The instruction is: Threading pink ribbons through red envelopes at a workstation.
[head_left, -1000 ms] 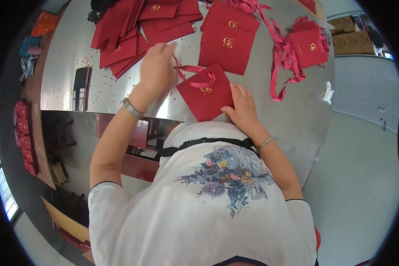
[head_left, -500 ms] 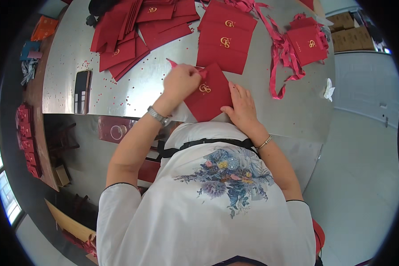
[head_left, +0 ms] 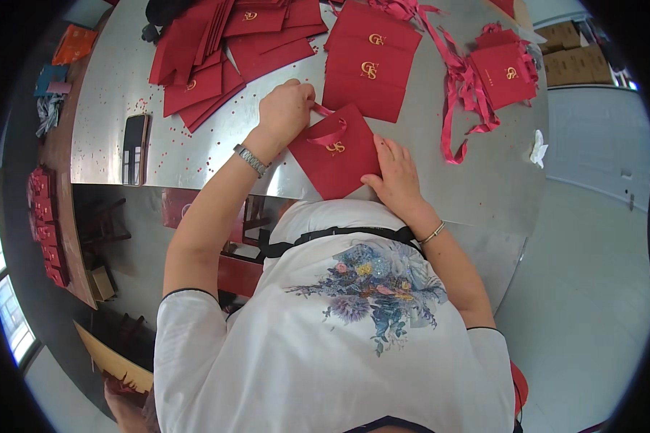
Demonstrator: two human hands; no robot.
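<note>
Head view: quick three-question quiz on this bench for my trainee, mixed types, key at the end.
1. True or false: the dark phone lies to the left of the red bag that is between the hands.
2. Which touches that bag's right side? A) the dark phone; B) the right hand; C) a cardboard box.
3. Fill the gap: the left hand is at the pinkish-red ____ that loops over the bag's front.

Key: 1. True. 2. B. 3. ribbon.

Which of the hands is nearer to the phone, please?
Left: the left hand is right of the phone; the right hand is farther right, touching the near bag.
</note>
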